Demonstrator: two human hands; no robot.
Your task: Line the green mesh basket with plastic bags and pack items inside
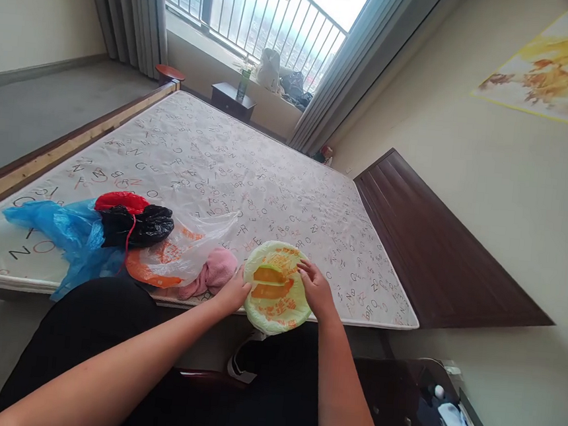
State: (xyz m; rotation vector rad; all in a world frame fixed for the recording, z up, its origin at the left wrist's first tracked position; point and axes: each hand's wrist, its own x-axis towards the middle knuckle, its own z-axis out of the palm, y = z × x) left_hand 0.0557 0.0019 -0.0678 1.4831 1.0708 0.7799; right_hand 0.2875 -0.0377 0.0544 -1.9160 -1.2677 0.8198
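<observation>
A small round bin [257,315], lined with a pale yellow-green plastic bag, is held upright at the mattress's near edge. Orange print shows through the liner, and darker orange-brown patches are visible inside. My left hand [235,292] grips the bin's left rim, thumb on top and the other fingers mostly hidden below. At the upper right of the rim is my right hand [315,289], its bent fingers slightly apart over the liner. A crumpled pink cloth [219,268] lies just left of the bin, beside a clear plastic bag [197,235] with orange print.
Blue plastic [76,228] and a black bag with red plastic [137,221] lie farther left on the letter-print mattress [268,172]. A dark headboard [439,253] stands at right. A dark glossy table [397,395] is at lower right. A nightstand [231,102] stands near the window.
</observation>
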